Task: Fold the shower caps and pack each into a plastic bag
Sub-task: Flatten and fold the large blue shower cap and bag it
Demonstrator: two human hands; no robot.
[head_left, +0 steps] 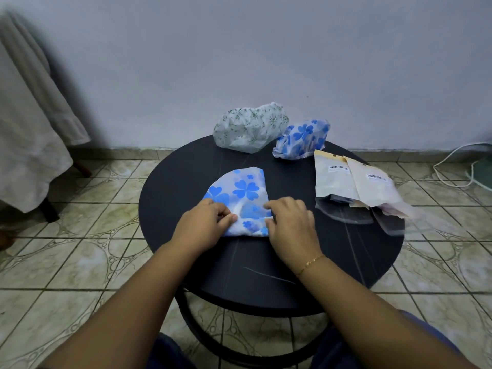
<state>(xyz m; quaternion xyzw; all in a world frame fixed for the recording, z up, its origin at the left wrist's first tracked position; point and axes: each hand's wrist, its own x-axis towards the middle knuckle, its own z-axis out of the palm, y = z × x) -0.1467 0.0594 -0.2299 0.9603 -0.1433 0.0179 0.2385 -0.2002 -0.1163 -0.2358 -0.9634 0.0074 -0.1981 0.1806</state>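
Observation:
A blue-flowered shower cap (243, 191) lies partly folded into a wedge on the round black table (186, 177). My left hand (206, 222) pinches its near left edge, fingers curled on the fabric. My right hand (288, 225) grips its near right edge, thumb and fingers on the cloth. At the table's far side sit a green-patterned cap (249, 127) and a second blue-flowered cap (302, 139), both puffed up. Several plastic bags (354, 186) with barcode labels lie overlapping on the right.
The table stands on a tiled floor (80, 262) close to a pale wall. A cloth-draped piece of furniture (29, 123) is at the left. A white cable (458, 166) runs along the floor at the far right. My knees show below the table's near edge.

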